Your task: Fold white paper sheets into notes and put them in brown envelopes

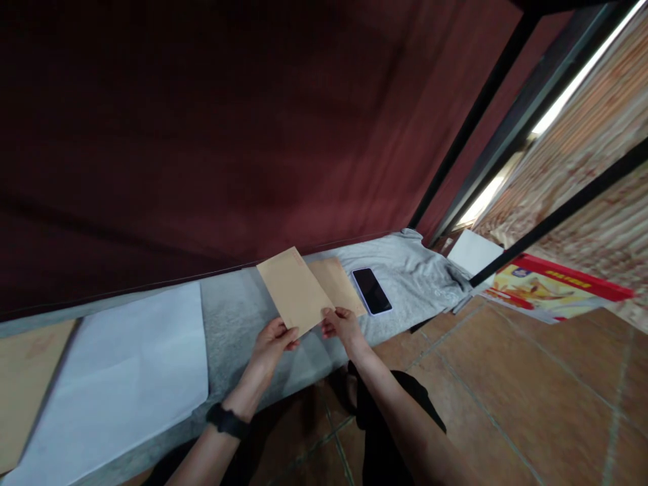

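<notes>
A brown paper envelope [293,290] is held up at a tilt between my two hands, above the grey cloth-covered bench. My left hand [276,343] pinches its lower left corner, with thumb on top. At the lower right corner, my right hand [343,327] grips it between thumb and curled fingers. Another brown envelope [340,283] lies flat on the cloth, partly hidden behind the held one. Just right of that envelope lies a smartphone [372,291] with a dark screen and a light purple edge.
White paper sheets [146,351] and a larger brown envelope [30,378] lie on the grey cloth [233,324] at the left. A dark red wall rises behind. Black metal bars [476,115], a colourful box [551,287] and tiled floor [526,385] are at the right.
</notes>
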A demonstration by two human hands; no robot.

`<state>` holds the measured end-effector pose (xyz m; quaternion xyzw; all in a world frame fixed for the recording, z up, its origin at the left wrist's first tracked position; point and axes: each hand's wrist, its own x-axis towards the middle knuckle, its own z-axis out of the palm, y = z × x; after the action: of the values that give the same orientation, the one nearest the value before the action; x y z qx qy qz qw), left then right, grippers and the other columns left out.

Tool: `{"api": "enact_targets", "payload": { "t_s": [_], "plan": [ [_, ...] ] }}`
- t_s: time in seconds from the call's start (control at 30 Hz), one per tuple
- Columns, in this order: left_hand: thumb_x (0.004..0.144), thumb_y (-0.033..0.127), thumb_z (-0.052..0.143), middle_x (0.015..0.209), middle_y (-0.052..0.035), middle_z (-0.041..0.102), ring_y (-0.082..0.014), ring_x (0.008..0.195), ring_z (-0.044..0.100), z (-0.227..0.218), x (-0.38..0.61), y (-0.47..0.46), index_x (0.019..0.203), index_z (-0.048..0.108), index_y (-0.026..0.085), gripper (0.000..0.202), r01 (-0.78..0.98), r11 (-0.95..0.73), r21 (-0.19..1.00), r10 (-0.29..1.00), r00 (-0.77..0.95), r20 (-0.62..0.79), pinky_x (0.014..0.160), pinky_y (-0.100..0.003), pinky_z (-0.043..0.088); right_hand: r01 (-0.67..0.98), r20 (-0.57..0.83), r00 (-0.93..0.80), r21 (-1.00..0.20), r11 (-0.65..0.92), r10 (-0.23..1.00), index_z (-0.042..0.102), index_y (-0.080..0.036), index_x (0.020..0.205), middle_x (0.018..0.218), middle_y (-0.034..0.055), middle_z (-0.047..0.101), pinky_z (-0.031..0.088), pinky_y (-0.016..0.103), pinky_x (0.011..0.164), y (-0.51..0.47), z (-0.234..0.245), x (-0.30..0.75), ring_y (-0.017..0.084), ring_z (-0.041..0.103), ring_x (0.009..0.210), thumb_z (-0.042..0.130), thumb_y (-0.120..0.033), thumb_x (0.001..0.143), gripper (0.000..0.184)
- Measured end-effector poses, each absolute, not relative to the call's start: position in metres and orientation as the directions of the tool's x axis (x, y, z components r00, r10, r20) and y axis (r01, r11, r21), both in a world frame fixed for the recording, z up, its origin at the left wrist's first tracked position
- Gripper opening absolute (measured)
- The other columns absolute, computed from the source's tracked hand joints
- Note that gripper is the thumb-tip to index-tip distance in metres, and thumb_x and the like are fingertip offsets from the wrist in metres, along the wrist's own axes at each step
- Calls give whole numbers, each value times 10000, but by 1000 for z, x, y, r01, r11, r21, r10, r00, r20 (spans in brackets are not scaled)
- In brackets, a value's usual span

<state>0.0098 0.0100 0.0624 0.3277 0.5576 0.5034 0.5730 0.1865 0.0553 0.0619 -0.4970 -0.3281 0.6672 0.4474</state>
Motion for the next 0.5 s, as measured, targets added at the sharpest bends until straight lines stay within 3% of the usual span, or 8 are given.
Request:
{"api": "enact_targets", "payload": {
  "t_s": [0.23,0.5],
  "plan": [
    [571,318,852,703,-8,696,-110,523,596,61,56,42,898,646,153,421,-150,287,946,948,-96,-302,514,-222,446,-266,-453,80,-868,-419,888,549,-202,704,573,-6,659,513,218,461,59,61,222,115,590,446,687,-489,784,329],
    [580,281,863,632,5,662,-105,473,595,48,80,65,801,588,151,376,-33,360,932,928,-94,-362,465,-204,442,-104,-517,25,-852,-513,855,572,-185,723,604,37,704,495,202,462,64,53,241,112,586,430,493,-329,918,255]
  ]
}}
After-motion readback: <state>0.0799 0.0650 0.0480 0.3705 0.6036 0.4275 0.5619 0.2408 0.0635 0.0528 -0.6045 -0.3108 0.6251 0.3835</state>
